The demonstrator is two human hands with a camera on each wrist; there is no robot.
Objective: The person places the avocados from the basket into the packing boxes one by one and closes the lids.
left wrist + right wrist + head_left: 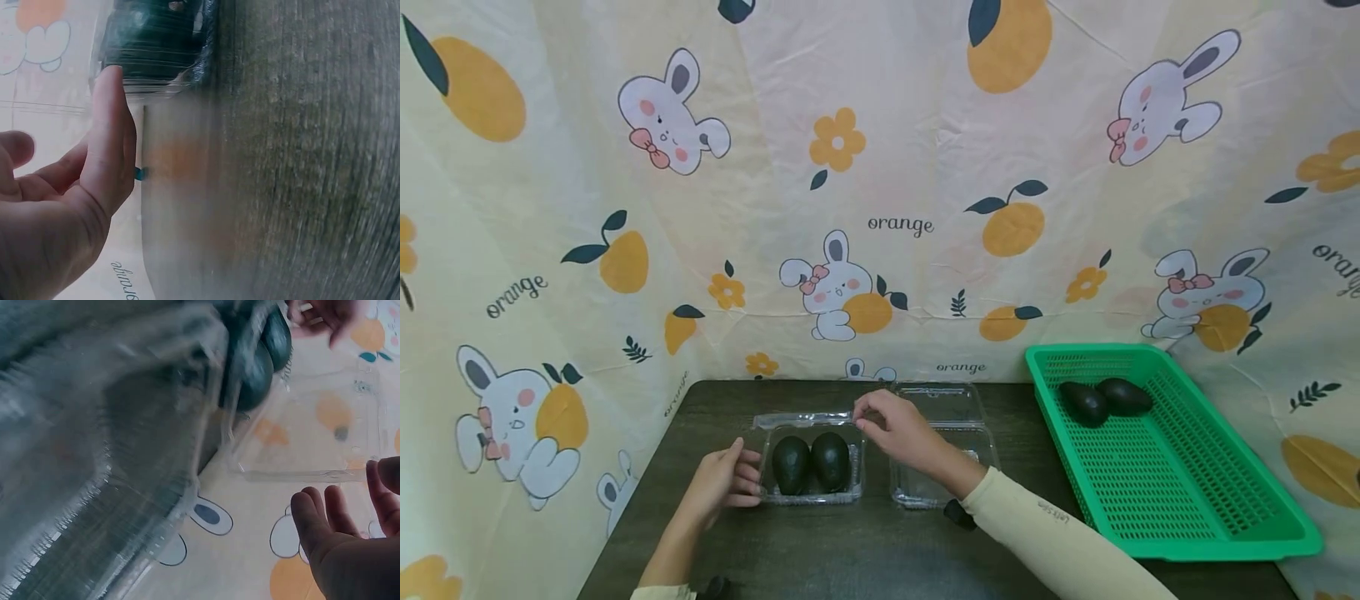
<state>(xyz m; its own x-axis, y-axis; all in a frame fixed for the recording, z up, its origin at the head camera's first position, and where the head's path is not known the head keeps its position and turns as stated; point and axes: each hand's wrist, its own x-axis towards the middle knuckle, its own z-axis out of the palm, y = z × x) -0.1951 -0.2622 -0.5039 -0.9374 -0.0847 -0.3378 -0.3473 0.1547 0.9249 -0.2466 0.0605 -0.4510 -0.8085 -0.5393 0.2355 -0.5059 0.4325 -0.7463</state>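
Two dark green avocados (791, 463) sit side by side in a clear plastic clamshell box (812, 499). Its hinged lid (805, 419) stands raised at the far side, seen nearly edge-on from the head and broadside in the right wrist view. My right hand (898, 429) pinches the lid's right corner between thumb and index finger, the other fingers loosely bent. On the opposite side, my left hand (724, 481) has its fingers extended along the box's left wall, a fingertip (114, 78) right at the plastic.
Right of the filled box lies another clear clamshell box (912, 493), its lid (940, 406) folded back, partly hidden under my right forearm. A green basket (1180, 546) at the right holds two dark avocados (1084, 404). A printed cloth (925, 275) hangs behind the table (820, 550).
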